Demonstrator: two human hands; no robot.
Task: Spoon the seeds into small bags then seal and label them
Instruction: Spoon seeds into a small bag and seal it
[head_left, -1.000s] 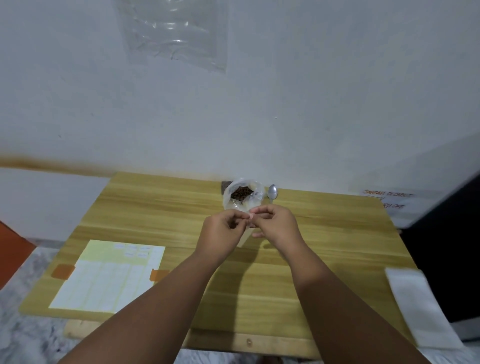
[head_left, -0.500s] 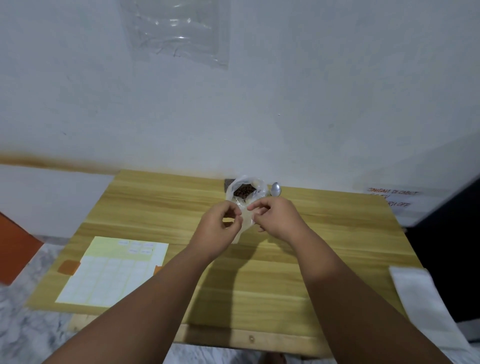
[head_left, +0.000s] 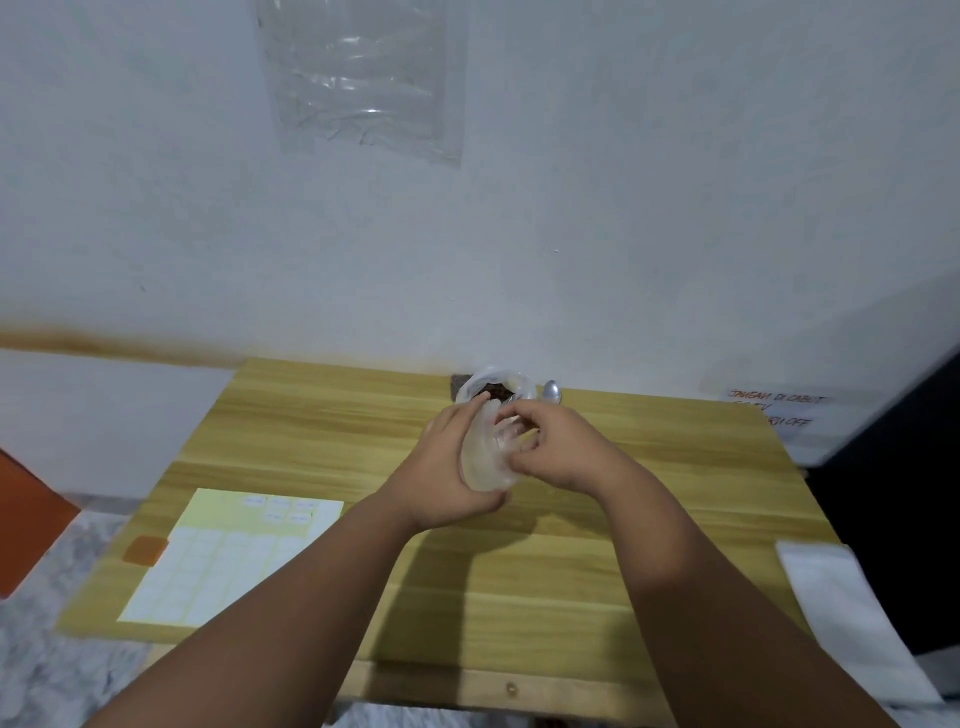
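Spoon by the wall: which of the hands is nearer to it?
Right. The right hand is just on the near side of the spoon, apart from it; the left hand is farther left, beyond the small bag both hold.

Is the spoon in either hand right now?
No, the spoon lies on the table beside the seed bag, while the left hand and right hand hold a small clear bag.

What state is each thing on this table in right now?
small bag, held in both hands, looks empty
seed bag, open, seeds showing
spoon, untouched, beside seed bag
label sheet, lying flat, untouched
left hand, holding small bag
right hand, pinching small bag
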